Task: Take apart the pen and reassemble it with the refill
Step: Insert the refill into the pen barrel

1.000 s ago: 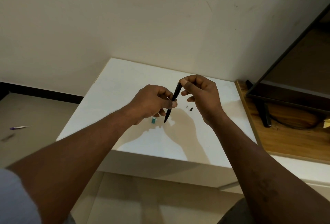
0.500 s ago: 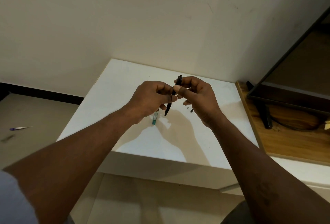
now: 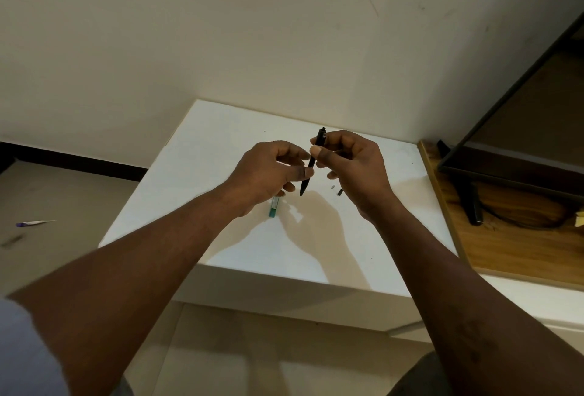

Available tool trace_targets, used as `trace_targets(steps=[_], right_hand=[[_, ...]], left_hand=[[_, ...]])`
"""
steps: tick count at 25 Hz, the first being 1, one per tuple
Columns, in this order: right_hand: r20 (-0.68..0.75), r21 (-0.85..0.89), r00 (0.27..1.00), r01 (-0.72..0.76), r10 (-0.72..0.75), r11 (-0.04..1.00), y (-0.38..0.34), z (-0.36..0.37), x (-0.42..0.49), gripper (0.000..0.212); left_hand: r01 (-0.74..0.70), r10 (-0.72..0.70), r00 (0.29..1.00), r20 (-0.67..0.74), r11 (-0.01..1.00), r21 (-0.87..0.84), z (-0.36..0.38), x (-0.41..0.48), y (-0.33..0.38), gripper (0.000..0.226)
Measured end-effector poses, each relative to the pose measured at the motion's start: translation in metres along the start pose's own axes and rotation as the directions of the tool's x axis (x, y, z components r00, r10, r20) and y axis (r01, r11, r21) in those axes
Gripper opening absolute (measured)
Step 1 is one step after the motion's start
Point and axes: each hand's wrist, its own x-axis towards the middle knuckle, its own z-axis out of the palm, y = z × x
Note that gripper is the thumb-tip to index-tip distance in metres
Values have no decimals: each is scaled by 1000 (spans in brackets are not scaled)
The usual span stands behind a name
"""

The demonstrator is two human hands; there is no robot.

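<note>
Since a second ago, the right hand has slid lower on the slim black plastic pen, pinching it; the left hand grips its tip section, apparently twisting the halves; next, reseat and turn.

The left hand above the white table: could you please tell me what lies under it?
Under the left hand a teal-ended clear tube lies on the white table, its near end showing. Its far end is covered by the hand, so whether anything else lies there cannot be seen.
</note>
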Motion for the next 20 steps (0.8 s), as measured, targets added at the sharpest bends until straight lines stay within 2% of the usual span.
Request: trace_targets(steps=[8, 20], right_hand=[[7, 4, 1000, -17, 17, 1000, 3, -1, 0, 14], [23, -8, 998, -54, 54, 999, 10, -4, 3, 14]], left_hand=[[13, -13, 1000, 15, 1000, 9, 2, 0, 0, 14], [19, -18, 1000, 23, 1000, -7, 10, 1, 0, 19]])
